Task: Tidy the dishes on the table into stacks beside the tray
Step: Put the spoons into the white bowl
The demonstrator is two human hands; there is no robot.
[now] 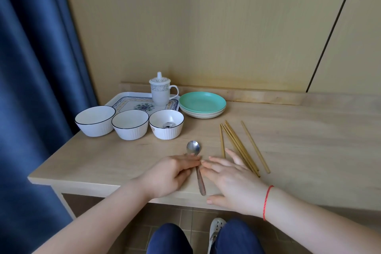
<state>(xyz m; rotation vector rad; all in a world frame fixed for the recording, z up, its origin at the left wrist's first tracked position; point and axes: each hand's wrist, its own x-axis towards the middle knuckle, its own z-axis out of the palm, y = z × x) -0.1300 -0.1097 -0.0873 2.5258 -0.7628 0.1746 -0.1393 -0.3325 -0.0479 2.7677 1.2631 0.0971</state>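
Head view, looking down on a pale wooden surface (309,140). At lower centre a metal spoon (194,147) lies with its bowl pointing up the frame and its handle reaching the near edge. The left hand (173,173) covers the spoon's neck with its fingers (193,161) gently bent; whether they pinch the neck or merely rest on it cannot be told. The right hand (231,181) lies just right of the handle, fingers straight and spread, their tips close to those of the left hand, the thumb at the surface edge; a red string (267,202) circles its wrist. Right of the hands lie wooden chopsticks (239,146), loosely bunched, with one apart on the right. Across centre left stand three white bowls (130,123) in a row, unstacked; the rightmost holds a small metal item. Behind them sits a patterned tray (115,99) carrying a lidded mug (160,92). Just right of the tray is a stack of plates (203,103), the top one green. A blue curtain (31,68) fills the left of the frame.
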